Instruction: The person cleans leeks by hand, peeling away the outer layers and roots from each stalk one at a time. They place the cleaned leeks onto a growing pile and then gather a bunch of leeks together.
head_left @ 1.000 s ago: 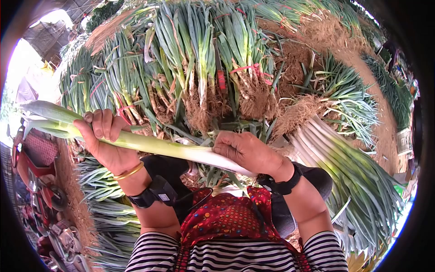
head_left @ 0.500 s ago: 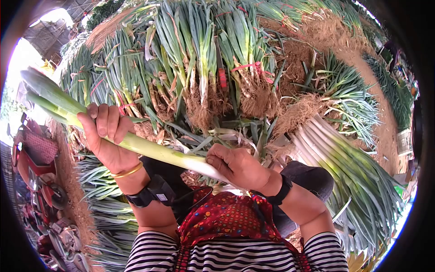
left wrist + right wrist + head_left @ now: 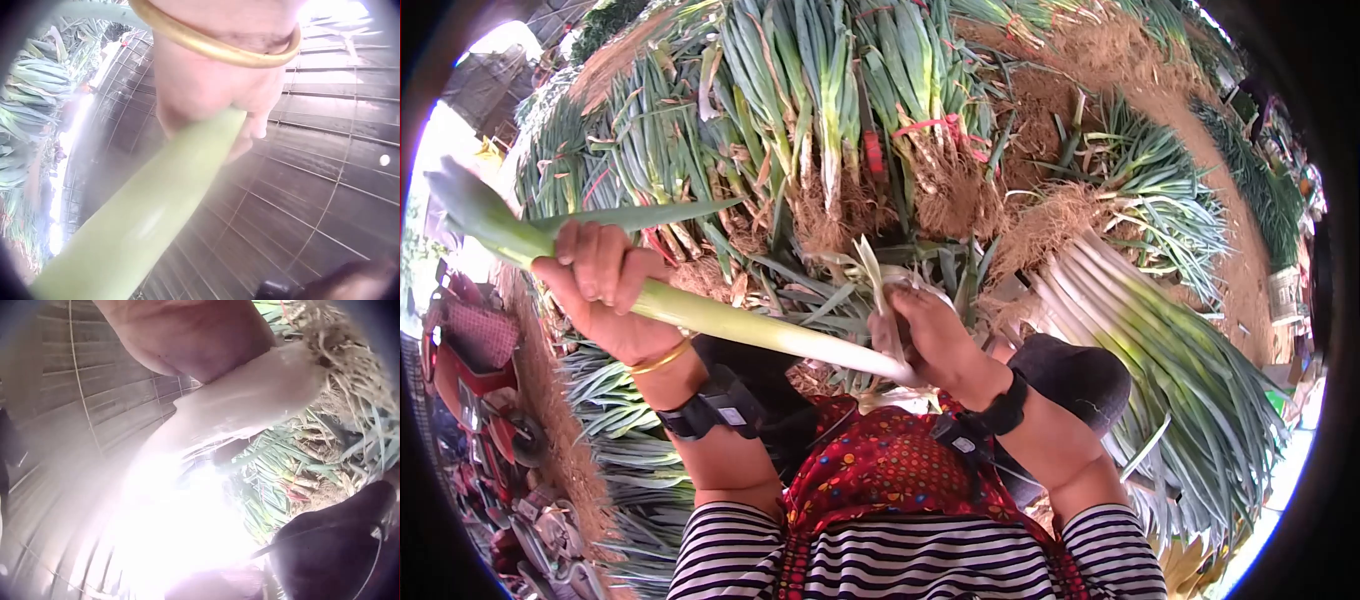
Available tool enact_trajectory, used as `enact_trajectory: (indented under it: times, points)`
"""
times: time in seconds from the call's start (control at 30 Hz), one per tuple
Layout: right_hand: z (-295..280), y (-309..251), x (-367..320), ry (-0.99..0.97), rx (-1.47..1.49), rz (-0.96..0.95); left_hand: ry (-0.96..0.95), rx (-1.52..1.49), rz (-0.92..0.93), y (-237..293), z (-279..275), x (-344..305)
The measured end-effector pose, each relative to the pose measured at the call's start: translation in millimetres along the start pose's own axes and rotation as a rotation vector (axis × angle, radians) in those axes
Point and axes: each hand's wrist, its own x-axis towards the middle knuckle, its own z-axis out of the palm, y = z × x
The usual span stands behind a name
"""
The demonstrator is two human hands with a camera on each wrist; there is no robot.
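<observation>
My left hand [image 3: 605,285] grips a big green onion [image 3: 770,330] around its green part, with the leafy top pointing up to the left. A long green leaf [image 3: 665,213] sticks out to the right above that hand. The onion's white lower end slants down to my right hand [image 3: 935,335], whose fingers pinch a thin pale strip of peeled skin [image 3: 870,265] that stands up beside them. In the left wrist view the smooth green shaft [image 3: 144,206] runs out from under the palm. The right wrist view shows the white end [image 3: 269,387] with roots.
Bundles of green onions [image 3: 780,90] tied in red lie ahead, roots toward me. At the right is a pile of cleaned, white-stemmed onions [image 3: 1160,350]. Loose leaves and peelings [image 3: 830,290] lie before my knees. A red scooter [image 3: 470,340] stands at the left.
My right hand has shifted slightly right and up and now has a loose pale strip at its fingers. The onion top has moved left, and a green leaf now juts out by my left hand.
</observation>
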Motion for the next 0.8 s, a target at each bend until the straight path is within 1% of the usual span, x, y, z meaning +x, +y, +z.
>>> enact_trajectory:
  times: [0.03, 0.1, 0.13, 0.2, 0.23, 0.3, 0.33, 0.4, 0.43, 0.53, 0.57, 0.6, 0.67, 0.73, 0.77, 0.8]
  points:
    - [-7, 1, 4, 0.012, 0.004, -0.001, -0.013, 0.008, -0.006, 4, 0, 0]
    - [-14, 0, 8, -0.08, 0.32, -0.01, -0.03, -0.005, -0.004, 8, -1, -3]
    - [-9, -6, 6, 0.043, 0.309, -0.026, -0.051, -0.009, 0.007, 10, -1, -5]
    - [-14, -8, 11, 0.077, 0.375, -0.099, -0.031, 0.017, 0.022, 13, -3, -11]
    - [-16, -8, 14, 0.079, 0.373, -0.098, -0.001, 0.035, 0.042, 14, -4, -13]
    - [-20, -7, 18, 0.174, 0.403, -0.216, 0.031, 0.052, 0.064, 15, -6, -20]
    - [-22, -8, 21, 0.176, 0.402, -0.216, 0.035, 0.055, 0.079, 16, -7, -23]
    - [-25, -10, 27, 0.271, 0.533, -0.274, 0.04, 0.056, 0.093, 16, -7, -27]
    - [-26, -15, 31, 0.349, 0.581, -0.257, 0.036, 0.054, 0.11, 16, -6, -29]
    - [-41, -19, 44, 0.385, 0.609, -0.307, -0.016, 0.07, 0.156, 23, -9, -35]
    - [-49, -18, 49, 0.335, 0.622, -0.338, -0.007, 0.092, 0.168, 26, -9, -37]
    - [-49, -20, 50, 0.332, 0.613, -0.334, 0.001, 0.114, 0.181, 29, -8, -39]
    - [-48, -22, 54, 0.395, 0.593, -0.365, 0.021, 0.142, 0.23, 32, -6, -43]
    - [-58, -19, 61, 0.399, 0.579, -0.375, 0.069, 0.259, 0.317, 38, 1, -48]
    - [-65, -19, 62, 0.457, 0.533, -0.412, 0.029, 0.31, 0.257, 50, 7, -49]
    - [-76, -19, 62, 0.515, 0.487, -0.448, 0.028, 0.36, 0.274, 69, 14, -53]
